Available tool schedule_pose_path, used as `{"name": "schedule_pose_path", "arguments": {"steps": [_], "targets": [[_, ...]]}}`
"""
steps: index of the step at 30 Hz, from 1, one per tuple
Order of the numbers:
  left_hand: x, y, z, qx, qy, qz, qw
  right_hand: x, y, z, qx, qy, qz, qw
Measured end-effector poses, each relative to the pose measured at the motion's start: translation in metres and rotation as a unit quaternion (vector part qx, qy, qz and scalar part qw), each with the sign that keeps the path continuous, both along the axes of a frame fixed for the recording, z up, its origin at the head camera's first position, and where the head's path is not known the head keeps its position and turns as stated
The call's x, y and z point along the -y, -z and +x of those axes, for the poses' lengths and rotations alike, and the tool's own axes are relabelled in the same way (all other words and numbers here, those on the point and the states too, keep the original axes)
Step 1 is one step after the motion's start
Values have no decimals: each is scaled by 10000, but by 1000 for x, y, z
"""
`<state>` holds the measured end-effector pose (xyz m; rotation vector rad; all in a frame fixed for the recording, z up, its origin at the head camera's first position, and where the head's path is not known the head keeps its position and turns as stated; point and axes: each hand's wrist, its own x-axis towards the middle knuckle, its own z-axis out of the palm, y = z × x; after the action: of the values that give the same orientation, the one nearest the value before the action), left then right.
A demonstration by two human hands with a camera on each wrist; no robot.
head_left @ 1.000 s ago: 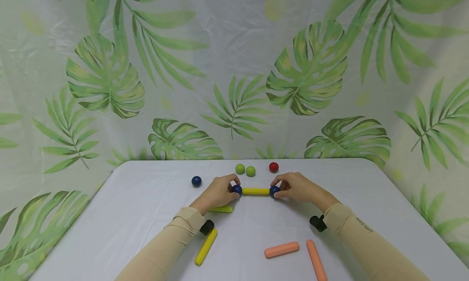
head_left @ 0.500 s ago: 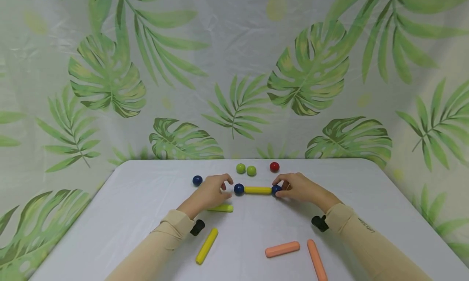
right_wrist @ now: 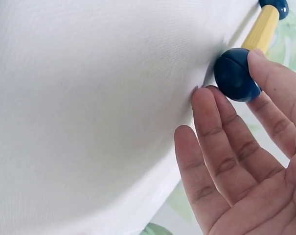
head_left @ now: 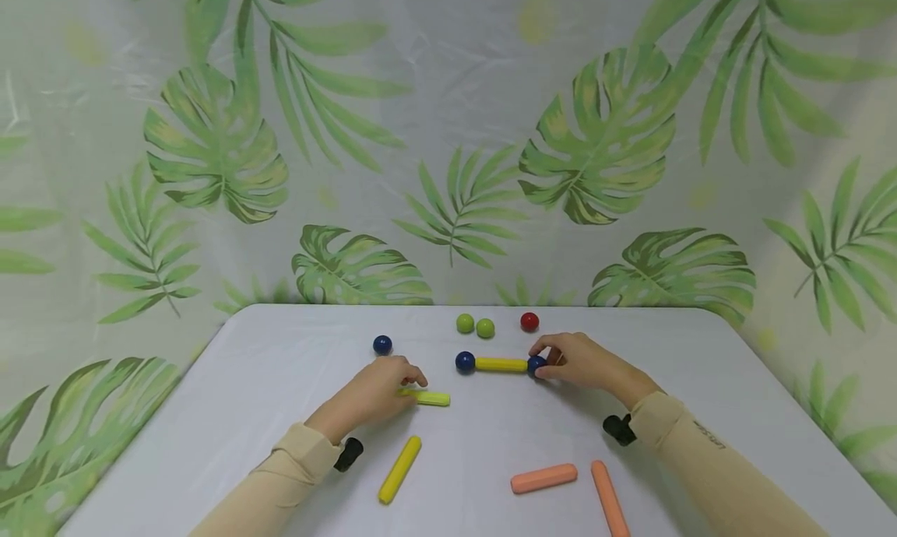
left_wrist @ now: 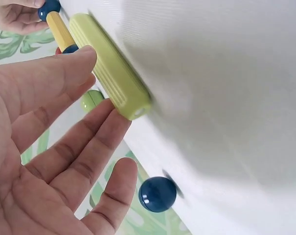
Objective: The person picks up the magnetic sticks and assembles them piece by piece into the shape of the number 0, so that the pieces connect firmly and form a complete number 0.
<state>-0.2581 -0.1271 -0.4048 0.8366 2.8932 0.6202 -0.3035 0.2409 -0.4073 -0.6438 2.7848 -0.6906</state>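
My right hand [head_left: 585, 362] pinches a dark blue ball [right_wrist: 233, 76] between thumb and index finger, its other fingers loosely extended. That ball sits at the right end of a yellow ribbed stick [head_left: 501, 364]; a second blue ball [head_left: 466, 362] is at the left end, and the joined piece lies on the table. Over the left end of a lime-green stick [left_wrist: 113, 73] is my left hand [head_left: 371, 389]. Its thumb and fingers spread on either side of the stick, with fingertips close to or touching it; firm contact cannot be told.
A loose blue ball [head_left: 381, 345] lies beyond my left hand. Two green balls [head_left: 466, 323] and a red ball [head_left: 529, 321] are near the table's back edge. Closer in lie a yellow stick [head_left: 399, 470] and two orange sticks [head_left: 543, 479] on the white table [head_left: 245, 412].
My left hand has let go of the left blue ball and moved left and nearer, down to the lime-green stick. The right hand keeps its pinch on the other ball.
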Motion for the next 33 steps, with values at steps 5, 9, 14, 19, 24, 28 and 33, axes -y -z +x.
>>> {"name": "schedule_pose_path", "arguments": {"steps": [5,9,14,19,24,28,33], "targets": [[5,0,5,-119,4,137,9998,-4,-2,0,35,57,31,10000],[8,2,4,-165,18,222,9996,-6,-3,1,87,131,36,9999],[10,11,1,-256,-22,225,9994,-8,-3,1,125,101,45,9999],[10,16,0,-336,-57,349,9988,-8,-5,0,139,154,135,9997],[10,19,1,-315,-193,486,9981,0,-8,-2,-123,167,250,9995],[10,20,2,-334,-314,548,9974,11,-10,-5,-306,8,220,9993],[8,19,3,-479,-426,568,9963,29,-13,-11,-356,-210,-21,9991]]}}
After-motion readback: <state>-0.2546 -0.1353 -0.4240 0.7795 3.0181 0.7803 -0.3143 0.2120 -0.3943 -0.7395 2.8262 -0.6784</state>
